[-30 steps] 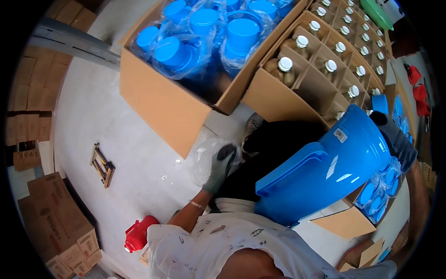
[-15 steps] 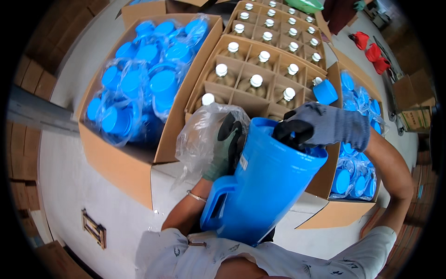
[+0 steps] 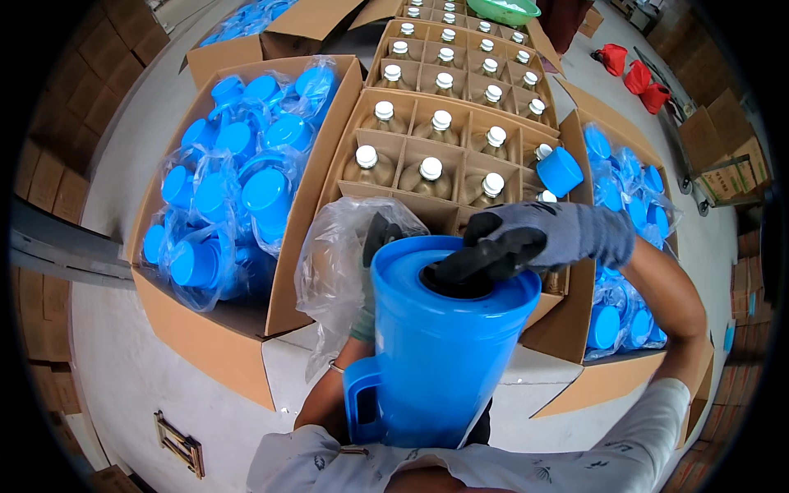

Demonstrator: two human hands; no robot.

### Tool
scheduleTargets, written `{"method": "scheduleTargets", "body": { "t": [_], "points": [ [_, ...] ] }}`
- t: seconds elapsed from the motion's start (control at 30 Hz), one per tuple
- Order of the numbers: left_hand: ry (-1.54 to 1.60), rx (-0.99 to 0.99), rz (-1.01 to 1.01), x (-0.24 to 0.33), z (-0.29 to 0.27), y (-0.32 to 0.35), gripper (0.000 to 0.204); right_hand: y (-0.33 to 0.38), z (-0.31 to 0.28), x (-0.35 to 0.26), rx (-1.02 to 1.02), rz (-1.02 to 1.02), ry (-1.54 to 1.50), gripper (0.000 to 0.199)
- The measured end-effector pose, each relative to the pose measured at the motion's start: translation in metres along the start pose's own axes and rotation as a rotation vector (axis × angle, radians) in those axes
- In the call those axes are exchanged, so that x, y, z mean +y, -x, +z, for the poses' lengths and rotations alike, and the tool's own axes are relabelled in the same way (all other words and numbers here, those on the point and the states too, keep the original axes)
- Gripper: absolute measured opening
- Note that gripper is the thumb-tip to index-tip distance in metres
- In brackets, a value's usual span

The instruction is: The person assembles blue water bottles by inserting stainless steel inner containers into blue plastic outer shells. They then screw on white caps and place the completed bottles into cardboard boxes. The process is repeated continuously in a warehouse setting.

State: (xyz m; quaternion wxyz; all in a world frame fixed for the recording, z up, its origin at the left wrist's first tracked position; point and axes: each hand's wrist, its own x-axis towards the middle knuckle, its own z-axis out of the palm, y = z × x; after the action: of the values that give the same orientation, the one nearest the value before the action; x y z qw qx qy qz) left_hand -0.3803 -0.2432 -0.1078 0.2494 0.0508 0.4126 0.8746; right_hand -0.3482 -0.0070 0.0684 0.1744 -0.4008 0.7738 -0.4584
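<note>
A tall blue jug (image 3: 440,361) with a side handle stands nearly upright against my body. Its top has a dark round centre. My right hand (image 3: 526,238), in a grey glove with black fingers, is closed over that centre with the fingers bent down into it; they hide whatever they grip. My left hand (image 3: 376,246), in a green and black glove, is closed against the jug's far left side, its fingers partly hidden. A crumpled clear plastic bag (image 3: 329,267) hangs beside the left hand. A blue cup (image 3: 560,172) rests on the divided carton beyond my right hand.
Divided cartons (image 3: 394,148) hold several white-capped bottles (image 3: 431,168). To the left, an open carton (image 3: 205,345) is full of bagged blue jugs (image 3: 267,197); another carton (image 3: 604,324) of them stands right. A green basin (image 3: 501,10) and red bags (image 3: 637,76) are farther off.
The jug has tipped more upright, so its top now faces me. My right hand has shifted from inside its rim to the dark centre. The view has moved slightly.
</note>
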Motion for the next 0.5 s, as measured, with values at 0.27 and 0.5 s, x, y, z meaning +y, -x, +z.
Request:
{"method": "scheduleTargets", "body": {
  "t": [0.27,0.5],
  "points": [
    [-0.045,0.020,-0.022,0.002,-0.004,0.016,0.054,-0.047,-0.013,0.061,-0.253,-0.188,-0.246,0.049],
    [-0.064,0.024,-0.003,-0.002,0.009,0.006,0.055,-0.035,-0.012,0.054,-0.245,-0.032,-0.363,0.044]
  ]
}}
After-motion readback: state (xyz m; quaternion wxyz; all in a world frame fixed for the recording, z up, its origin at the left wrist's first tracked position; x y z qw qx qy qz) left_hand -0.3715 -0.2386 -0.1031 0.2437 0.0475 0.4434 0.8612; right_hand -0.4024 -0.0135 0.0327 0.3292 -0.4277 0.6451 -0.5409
